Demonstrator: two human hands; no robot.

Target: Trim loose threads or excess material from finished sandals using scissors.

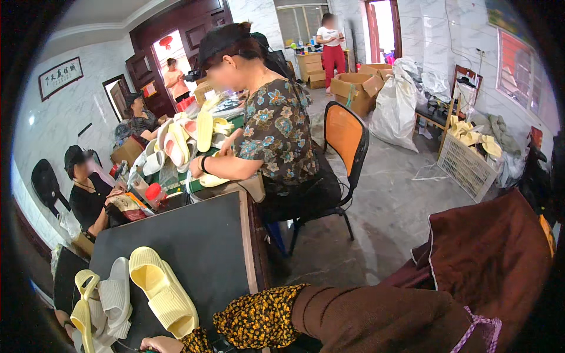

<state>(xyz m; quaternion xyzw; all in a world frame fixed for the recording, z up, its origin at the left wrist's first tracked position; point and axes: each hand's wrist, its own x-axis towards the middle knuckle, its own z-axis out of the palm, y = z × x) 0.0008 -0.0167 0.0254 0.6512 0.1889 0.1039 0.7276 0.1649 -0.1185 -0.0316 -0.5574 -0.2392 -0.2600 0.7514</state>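
My right hand (158, 344) shows only as knuckles at the bottom edge, at the end of a floral sleeve (259, 317). A small green thing touches it, and the frame cuts off its grip. Just above it a pale yellow ribbed slipper (165, 291) lies on the dark table (206, 241). Left of that lie a whitish slipper (115, 294) and a yellow strap piece (85, 306). A patch of skin at the far left edge (60, 317) may be my left hand, mostly hidden under those slippers.
A seated person in a floral top (276, 135) works on slippers at the adjoining table, on an orange-backed chair (347, 138). Two more people sit at the left. A white crate of yellow slippers (468, 167), a big white sack (394, 109) and cardboard boxes (356, 88) stand on the floor.
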